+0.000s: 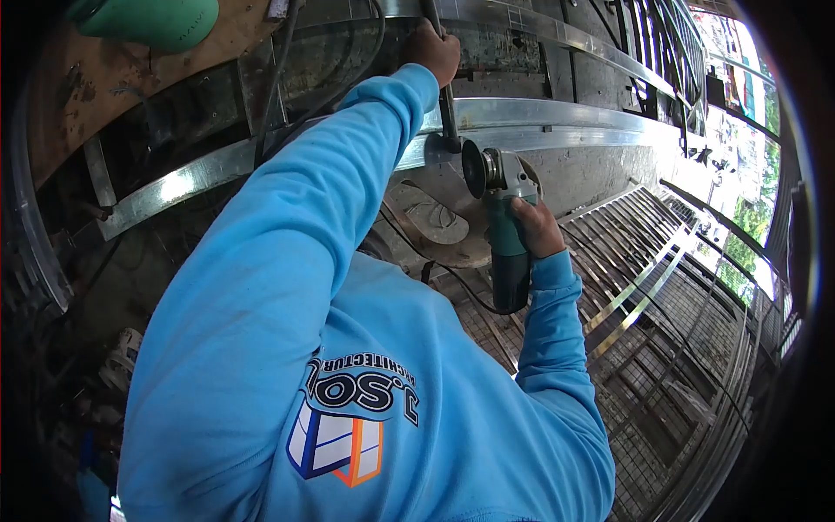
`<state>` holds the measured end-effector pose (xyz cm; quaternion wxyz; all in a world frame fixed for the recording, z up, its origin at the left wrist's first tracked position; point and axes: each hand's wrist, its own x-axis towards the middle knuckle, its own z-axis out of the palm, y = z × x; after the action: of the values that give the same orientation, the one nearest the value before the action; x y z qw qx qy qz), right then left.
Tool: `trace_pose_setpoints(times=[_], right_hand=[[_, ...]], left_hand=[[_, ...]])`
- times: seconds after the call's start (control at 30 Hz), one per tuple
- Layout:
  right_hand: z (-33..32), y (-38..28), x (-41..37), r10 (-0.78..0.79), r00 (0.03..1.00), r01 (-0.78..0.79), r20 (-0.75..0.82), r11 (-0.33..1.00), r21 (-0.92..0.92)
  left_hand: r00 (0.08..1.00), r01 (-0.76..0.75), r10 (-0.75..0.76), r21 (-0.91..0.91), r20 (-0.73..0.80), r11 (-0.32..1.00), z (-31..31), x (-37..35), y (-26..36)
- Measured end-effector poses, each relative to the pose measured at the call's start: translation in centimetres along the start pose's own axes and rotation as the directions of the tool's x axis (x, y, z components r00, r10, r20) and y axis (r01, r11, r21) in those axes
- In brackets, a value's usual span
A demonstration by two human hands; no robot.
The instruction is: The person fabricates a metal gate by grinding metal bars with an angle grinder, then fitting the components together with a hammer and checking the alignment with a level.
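Holding, right hand: the right hand (537,228) is wrapped shut round the green body of an angle grinder (504,217).
Disc: the disc (474,168) faces left in view. It stands just beside the lower end of a dark bar (449,117), close under the steel rail (565,117). I cannot tell whether it touches metal.
Left hand: the left hand (432,48) is closed round the upper end of that bar, well above the disc, arm at full reach.
Long axes: the grinder body runs from the hand up to the disc. The bar stands across the rail, and the rail curves from left to right.
Nearer hand: the right, by way of the tool; the left sits farther up the bar.
Cord: the cord (452,277) loops from the grinder's tail back toward the body.
Room: concrete lies beyond the rail and a barred gate (644,287) lies to the right. A sandal (430,216) is just left of the grinder.
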<state>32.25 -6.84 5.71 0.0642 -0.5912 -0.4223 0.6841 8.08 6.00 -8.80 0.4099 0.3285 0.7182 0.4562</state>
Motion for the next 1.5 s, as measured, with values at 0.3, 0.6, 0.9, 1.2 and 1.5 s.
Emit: trace_pose_setpoints(times=[0.3,0.6,0.9,1.2,1.5], right_hand=[[-0.5,0.2,0.8,0.001,1.0,-0.001,0.018,1.0,0.014],[0.0,-0.5,0.8,0.005,1.0,-0.005,0.019,0.999,0.032],[-0.3,-0.3,1.0,0.033,0.999,-0.033,0.031,0.999,0.005],[-0.1,0.0,1.3,-0.084,0.996,0.077,-0.037,0.984,-0.158],[-0.2,-0.5,1.4,0.008,1.0,-0.008,0.017,1.0,-0.014]], left_hand=[[0.999,-0.019,0.021,0.03,-0.047,0.999,0.6,0.5,-0.6],[0.999,-0.007,0.008,0.022,-0.038,1.0,0.2,0.3,-0.2],[0.999,-0.015,0.016,0.026,-0.049,1.0,-0.2,-0.2,0.4],[0.999,-0.015,0.016,0.037,-0.032,0.999,-0.4,-0.3,0.4],[1.0,0.01,-0.01,-0.011,0.005,1.0,-0.1,0.0,0.0]])
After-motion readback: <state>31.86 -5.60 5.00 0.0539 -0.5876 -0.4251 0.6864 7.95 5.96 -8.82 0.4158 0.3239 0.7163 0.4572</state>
